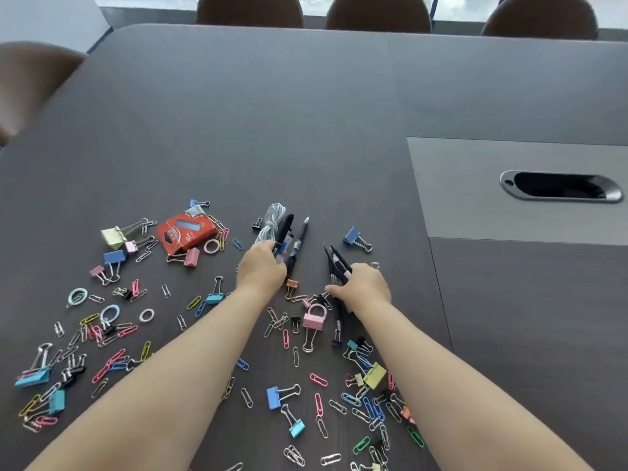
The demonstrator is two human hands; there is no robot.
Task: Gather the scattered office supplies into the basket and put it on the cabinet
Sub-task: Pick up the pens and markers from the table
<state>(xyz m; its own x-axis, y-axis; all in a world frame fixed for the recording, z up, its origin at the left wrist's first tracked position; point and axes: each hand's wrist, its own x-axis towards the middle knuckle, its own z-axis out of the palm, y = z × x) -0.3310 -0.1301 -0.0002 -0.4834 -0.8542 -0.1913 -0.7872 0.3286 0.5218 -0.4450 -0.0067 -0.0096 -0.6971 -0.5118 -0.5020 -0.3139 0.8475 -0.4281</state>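
Head view, looking down on a dark grey counter [238, 113]. The left hand [261, 268], at centre frame, curls its fingers round a pen bundle [293, 234] whose tips point toward the top of the frame. A coiled white cable [272, 220] lies just left of the bundle and runs under that hand; whether it is in the grip cannot be told. The right hand [365, 283], right of centre, grips several black pens [337, 263] that fan up and left.

Paper clips [318, 403] and binder clips in many colours are scattered over the lower half of the frame. Among them are a pink binder clip [314, 319] between the forearms and a blue binder clip [353, 236] above the right hand. A red box [185, 232] lies left of centre. At right, a lighter panel [475, 185] holds an oval slot [560, 185]. Chair backs [249, 10] line the top edge.
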